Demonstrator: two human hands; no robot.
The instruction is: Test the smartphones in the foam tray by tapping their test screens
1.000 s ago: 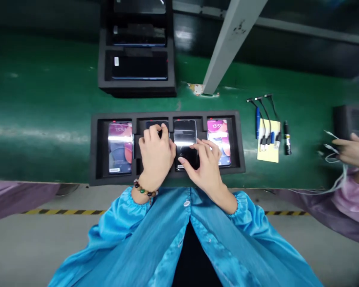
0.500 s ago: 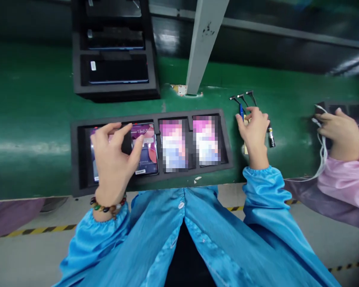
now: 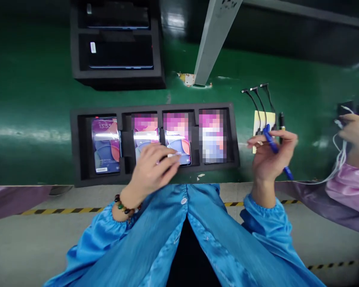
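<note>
From where I stand, the dark tray (image 3: pixel 75 151) lies along the near edge of the green surface (image 3: pixel 42 99), with four lit phones in a row, one to a compartment. The left hand (image 3: pixel 154 164), a beaded bracelet (image 3: pixel 126 205) at its wrist, reaches over the near edge of the tray. It covers the near end of the second phone (image 3: pixel 146 135), and its fingertips lie over the near end of the third phone (image 3: pixel 179 137); whether that grip closes on anything I cannot tell. The right hand (image 3: pixel 269 157) is off to the right of the tray, palm partly turned up, its grip closed on a blue pen (image 3: pixel 271 142) that slants across the fingers and pokes out below the hand. Also right of the tray, just past that hand, are a yellow paper (image 3: pixel 270 117) with black cables (image 3: pixel 261 103) lying over it and a black marker (image 3: pixel 281 119). Much farther right of the tray, a co-worker's hand (image 3: pixel 357 131) holds white cables (image 3: pixel 339 159)
</note>
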